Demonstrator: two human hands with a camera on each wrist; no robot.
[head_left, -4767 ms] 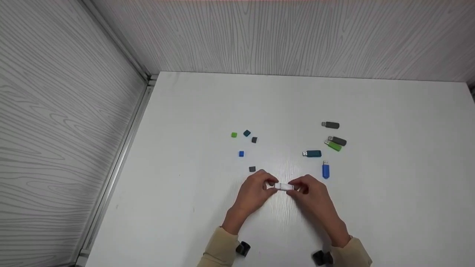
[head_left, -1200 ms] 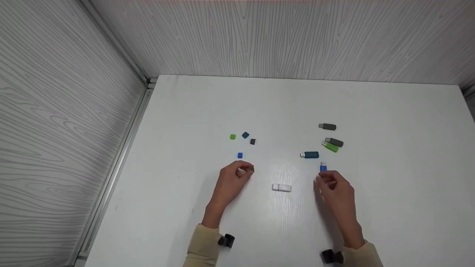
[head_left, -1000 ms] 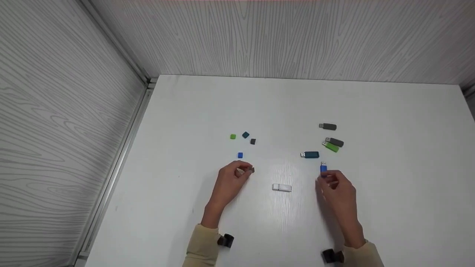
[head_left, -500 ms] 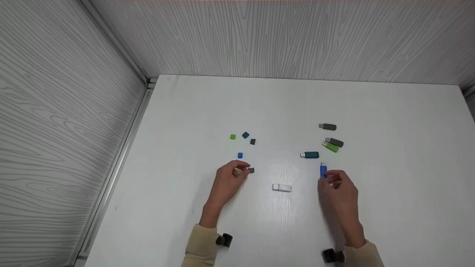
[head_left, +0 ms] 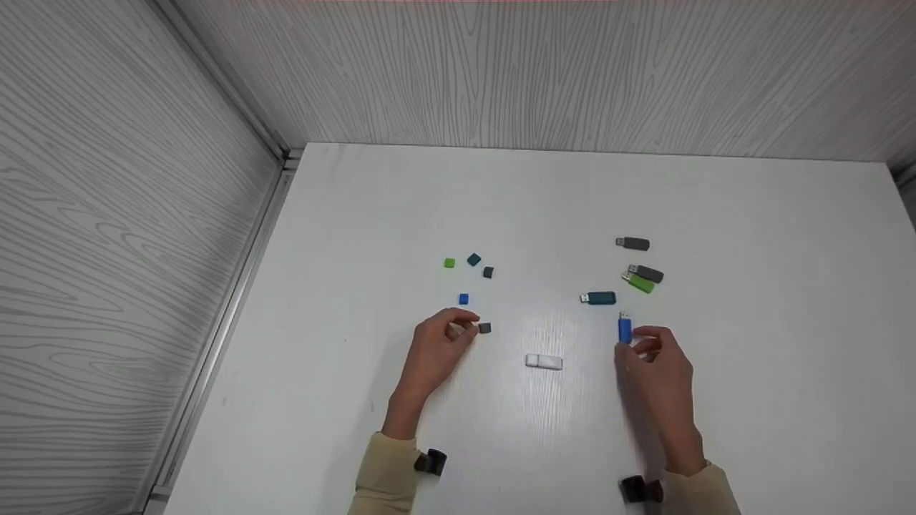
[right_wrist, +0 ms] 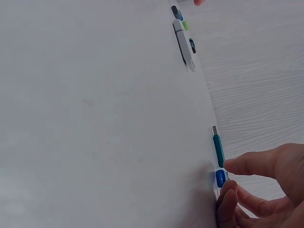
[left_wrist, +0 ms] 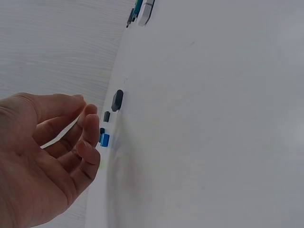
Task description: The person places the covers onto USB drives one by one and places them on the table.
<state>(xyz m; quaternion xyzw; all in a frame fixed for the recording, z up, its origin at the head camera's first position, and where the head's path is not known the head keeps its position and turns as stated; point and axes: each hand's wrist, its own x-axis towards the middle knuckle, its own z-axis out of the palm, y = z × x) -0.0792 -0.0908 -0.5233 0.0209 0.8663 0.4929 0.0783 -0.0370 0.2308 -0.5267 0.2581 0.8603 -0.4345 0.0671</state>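
Observation:
A white USB stick point(head_left: 544, 362) lies on the table between the hands with its cap on. My left hand point(head_left: 438, 350) hovers just left of a dark grey cap point(head_left: 485, 327), its fingers loosely bent and holding nothing; the left wrist view shows this cap point(left_wrist: 118, 100) standing apart from the fingers. Beside the lower end of an uncapped blue USB stick point(head_left: 625, 329) is my right hand point(head_left: 660, 372). Its thumb and fingers are spread around that end without gripping it, as the right wrist view also shows the blue stick point(right_wrist: 221, 178) close to the fingertips.
Further caps lie left of centre: green point(head_left: 449, 263), teal point(head_left: 474, 260), dark grey point(head_left: 488, 272) and blue point(head_left: 464, 299). To the right are uncapped USB sticks: teal point(head_left: 598, 298), green point(head_left: 639, 283) touching a grey one point(head_left: 647, 273), and another grey one point(head_left: 633, 244).
Both hands held the white USB stick earlier; it now lies on the table and they have moved apart. Lately the left hand has drawn slightly left off the dark cap, the right slightly rightward.

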